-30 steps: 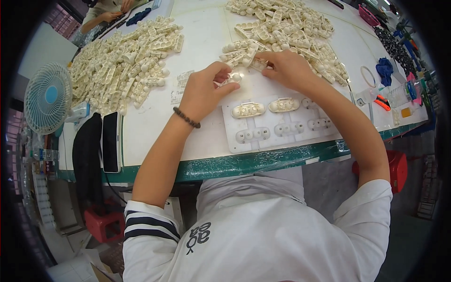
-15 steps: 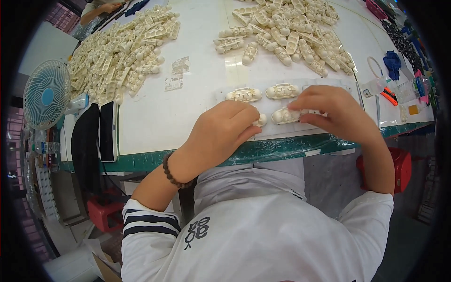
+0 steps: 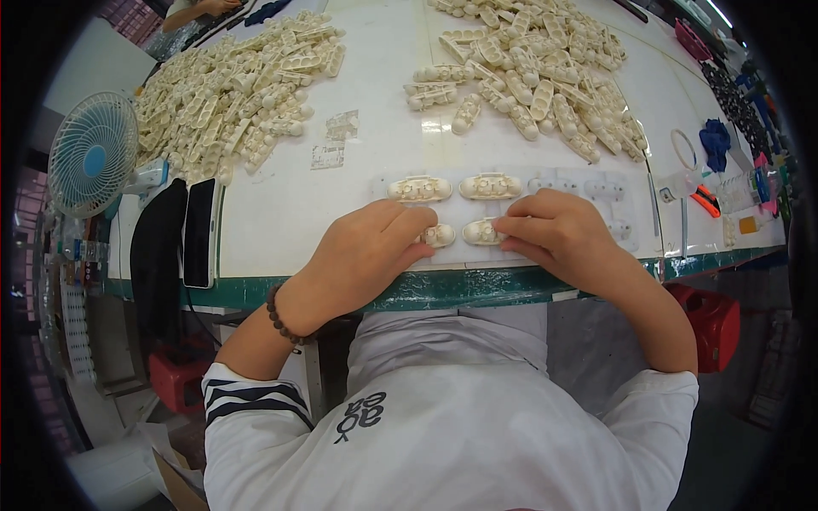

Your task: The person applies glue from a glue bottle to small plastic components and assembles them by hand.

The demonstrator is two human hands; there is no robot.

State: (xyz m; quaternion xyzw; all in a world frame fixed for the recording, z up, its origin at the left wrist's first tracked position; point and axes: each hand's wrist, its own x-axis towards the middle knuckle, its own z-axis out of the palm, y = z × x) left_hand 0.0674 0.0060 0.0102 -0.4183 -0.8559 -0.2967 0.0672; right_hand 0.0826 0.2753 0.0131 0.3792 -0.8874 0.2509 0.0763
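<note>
My left hand (image 3: 371, 247), with a beaded bracelet at the wrist, pinches a cream plastic oblong piece (image 3: 440, 235) with rounded bumps; the hand hides its left part. Thumb and fingers of my right hand (image 3: 558, 232) close on the right end of a matching piece (image 3: 481, 231). Both pieces lie in the near row of a flat whitish tray (image 3: 558, 201). Behind them, in the far row, sit another cream piece (image 3: 419, 188) at left and a similar one (image 3: 490, 186) beside it. Bare tray places with small studs show farther right.
Large heaps of cream pieces lie at the far left (image 3: 230, 102) and far right (image 3: 545, 72). A fan (image 3: 92, 157), a black cloth (image 3: 159, 238) and a phone (image 3: 199, 234) are at left; an orange-and-black cutter (image 3: 705, 201) lies at right. The table's green edge (image 3: 477, 288) runs before me.
My right hand has come down and leftward, and its fingers now close on the near-row piece's right end. My left hand keeps its pinch. The whole view has shifted slightly.
</note>
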